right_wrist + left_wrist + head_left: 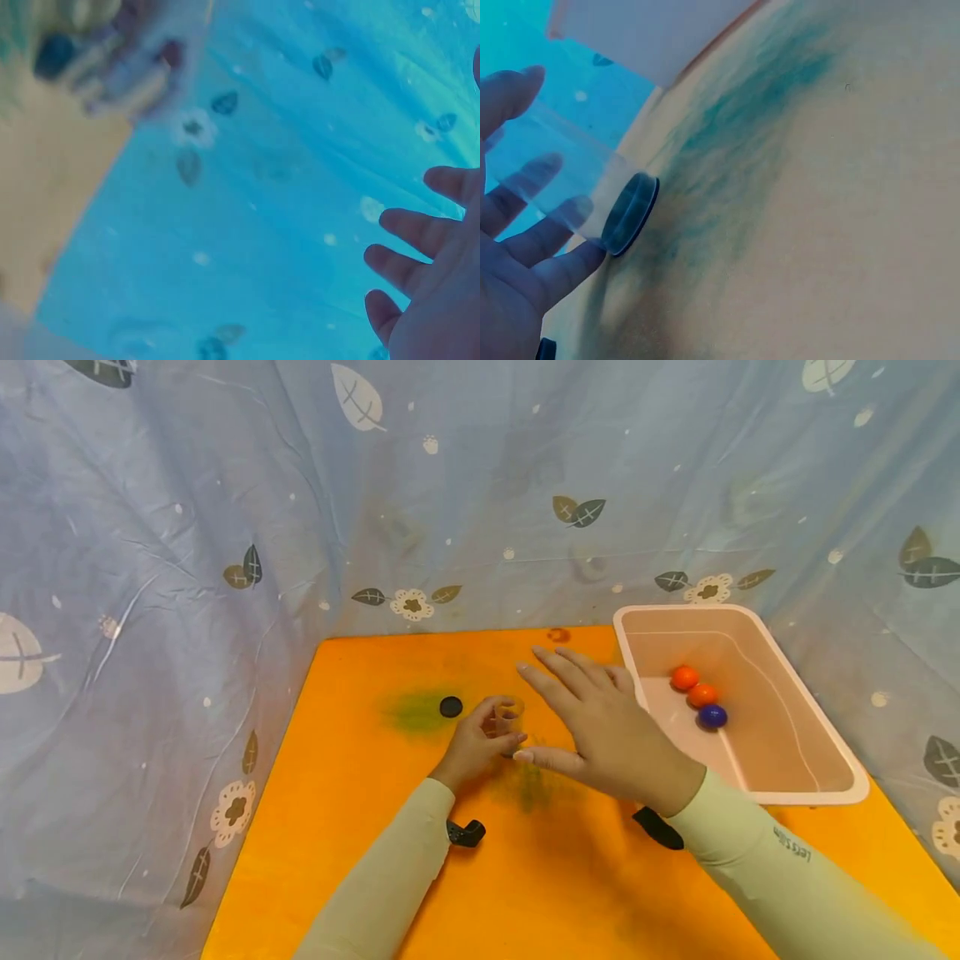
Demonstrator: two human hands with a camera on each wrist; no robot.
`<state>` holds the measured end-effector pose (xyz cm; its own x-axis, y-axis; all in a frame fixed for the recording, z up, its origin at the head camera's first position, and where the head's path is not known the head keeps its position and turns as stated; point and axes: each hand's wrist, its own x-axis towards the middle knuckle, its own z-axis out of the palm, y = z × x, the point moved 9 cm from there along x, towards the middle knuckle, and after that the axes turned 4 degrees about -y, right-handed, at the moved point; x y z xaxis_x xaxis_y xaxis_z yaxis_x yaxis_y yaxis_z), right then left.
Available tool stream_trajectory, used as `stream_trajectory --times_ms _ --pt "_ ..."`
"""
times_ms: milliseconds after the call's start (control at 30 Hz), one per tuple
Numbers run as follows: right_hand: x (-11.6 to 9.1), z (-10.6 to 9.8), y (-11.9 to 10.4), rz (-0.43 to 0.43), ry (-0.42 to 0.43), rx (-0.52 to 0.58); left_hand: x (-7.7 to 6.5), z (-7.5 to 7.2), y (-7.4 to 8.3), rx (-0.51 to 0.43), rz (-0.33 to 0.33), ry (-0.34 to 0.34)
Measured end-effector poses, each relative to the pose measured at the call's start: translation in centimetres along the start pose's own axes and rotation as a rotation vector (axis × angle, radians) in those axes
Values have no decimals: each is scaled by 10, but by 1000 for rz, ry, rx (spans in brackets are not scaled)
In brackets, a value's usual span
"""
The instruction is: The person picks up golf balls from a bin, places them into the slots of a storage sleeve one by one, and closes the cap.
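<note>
A clear plastic tube [510, 713] with an open top stands roughly upright in my left hand [474, 742], whose thumb and fingers grip its side. In the left wrist view the tube [592, 154] has a dark round cap [631, 214] on its lower end, near the table, and fingers show through the wall. Left of the tube, a black round lid [451, 707] lies flat on the table. My right hand [607, 735] is held above the table to the right of the tube, fingers spread, nothing in it; its fingers [409, 232] also show in the right wrist view.
A pale pink plastic bin [813, 735] stands at the right of the orange table [337, 860]. Inside it are two orange balls [702, 696] and a blue ball [712, 717]. Patterned blue-grey curtains [480, 527] hang behind and at both sides. Green smudges mark the tabletop.
</note>
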<state>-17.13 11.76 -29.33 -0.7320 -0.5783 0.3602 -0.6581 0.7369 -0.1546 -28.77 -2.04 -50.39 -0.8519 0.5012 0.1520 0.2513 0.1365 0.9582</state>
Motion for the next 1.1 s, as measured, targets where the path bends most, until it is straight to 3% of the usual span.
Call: stream_trajectory --times_ms 100,200,300,400,533,700,933,1033,1100 --pt "16 -29 14 11 49 -7 -1 2 -6 -23 -12 -9" --pt "29 -56 41 80 84 35 -2 5 -10 -38 -24 -17" --pt "38 -74 81 221 66 131 -2 8 -13 -30 -28 -21" --pt "39 -78 130 379 6 183 -2 9 -15 -20 -26 -22" --pt "28 -64 194 551 -104 178 -1 11 -16 -8 -18 -31" --pt "1 -36 250 636 -202 139 0 10 -18 16 -15 -44" --pt "-29 13 291 662 -414 73 3 -2 -11 54 -8 -28" --pt "-36 29 301 651 -443 49 5 -7 -7 58 -5 -19" --pt "-43 39 308 693 -428 130 5 -8 -6 54 -5 -24"
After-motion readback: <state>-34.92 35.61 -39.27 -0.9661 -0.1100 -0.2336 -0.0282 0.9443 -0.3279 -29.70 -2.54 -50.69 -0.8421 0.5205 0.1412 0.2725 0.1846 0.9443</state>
